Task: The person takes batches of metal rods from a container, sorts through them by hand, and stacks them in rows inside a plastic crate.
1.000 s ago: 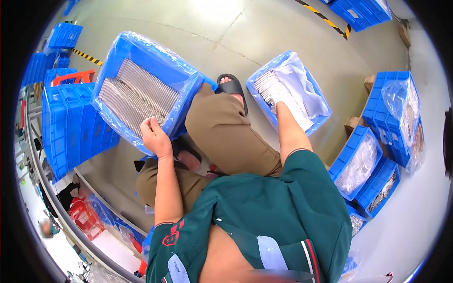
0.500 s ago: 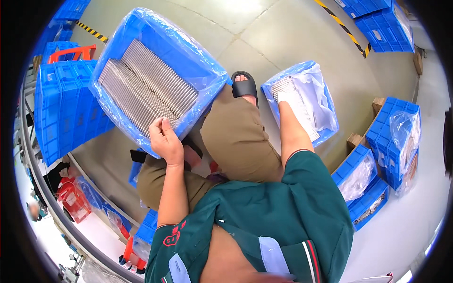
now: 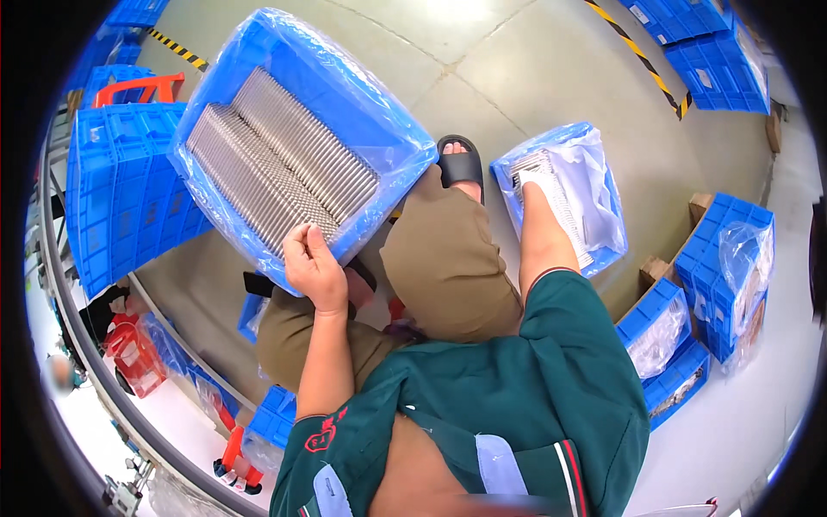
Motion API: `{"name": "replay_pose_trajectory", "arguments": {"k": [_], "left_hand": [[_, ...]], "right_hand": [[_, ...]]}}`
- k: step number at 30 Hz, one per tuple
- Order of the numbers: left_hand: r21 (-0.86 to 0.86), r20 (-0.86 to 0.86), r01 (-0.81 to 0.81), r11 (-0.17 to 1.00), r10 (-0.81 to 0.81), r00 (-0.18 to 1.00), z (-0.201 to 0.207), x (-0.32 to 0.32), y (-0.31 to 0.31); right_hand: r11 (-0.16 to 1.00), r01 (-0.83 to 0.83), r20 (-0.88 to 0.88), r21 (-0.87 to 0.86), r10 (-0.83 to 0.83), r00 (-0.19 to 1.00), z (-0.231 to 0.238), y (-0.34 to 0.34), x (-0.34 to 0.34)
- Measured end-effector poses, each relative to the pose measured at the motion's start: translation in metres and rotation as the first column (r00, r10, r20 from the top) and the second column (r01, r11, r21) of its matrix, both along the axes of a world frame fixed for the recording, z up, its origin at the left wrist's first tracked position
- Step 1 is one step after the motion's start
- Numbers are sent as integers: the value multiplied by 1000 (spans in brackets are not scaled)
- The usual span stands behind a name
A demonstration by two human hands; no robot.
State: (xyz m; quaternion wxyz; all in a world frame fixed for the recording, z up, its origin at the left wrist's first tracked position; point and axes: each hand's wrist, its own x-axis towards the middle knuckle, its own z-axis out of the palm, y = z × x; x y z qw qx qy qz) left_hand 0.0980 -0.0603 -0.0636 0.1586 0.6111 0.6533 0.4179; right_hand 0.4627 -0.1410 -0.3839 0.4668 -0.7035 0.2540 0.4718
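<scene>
To the left, a large blue crate [image 3: 392,121] lined with clear plastic holds long, tightly packed rows of thin silvery metal pieces [image 3: 297,146]. My left hand [image 3: 315,269] is at its near edge, fingers curled together by the near end of the rows; whatever they pinch is too small to make out. A smaller blue crate [image 3: 613,220] to the right has a white liner [image 3: 587,185] and a row of similar slim pieces [image 3: 560,207]. My right hand [image 3: 531,179] reaches into it over the pieces, its fingers washed out by glare.
My knee and sandalled foot [image 3: 461,162] lie between the two crates. Stacked blue crates [image 3: 129,189] and a red-orange stool [image 3: 142,88] stand at left. More crates, some with plastic bags [image 3: 724,276], are at right. A metal rail [image 3: 112,383] curves along the lower left.
The whole scene sits slightly farther right in the view. My left hand stays at the large crate's near edge, and my right hand remains inside the small crate.
</scene>
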Motion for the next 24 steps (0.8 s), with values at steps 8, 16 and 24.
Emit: {"name": "replay_pose_trajectory", "arguments": {"k": [8, 16, 24], "left_hand": [[2, -44, 7, 1000, -7, 999, -3, 3, 0], [11, -145, -39, 999, 40, 989, 3, 2, 2], [114, -162, -67, 991, 85, 983, 10, -1, 0]], "right_hand": [[991, 123, 20, 53, -124, 992, -2, -1, -41], [969, 87, -2, 231, -89, 996, -1, -50, 18], [982, -184, -108, 48, 188, 976, 74, -29, 11]]}}
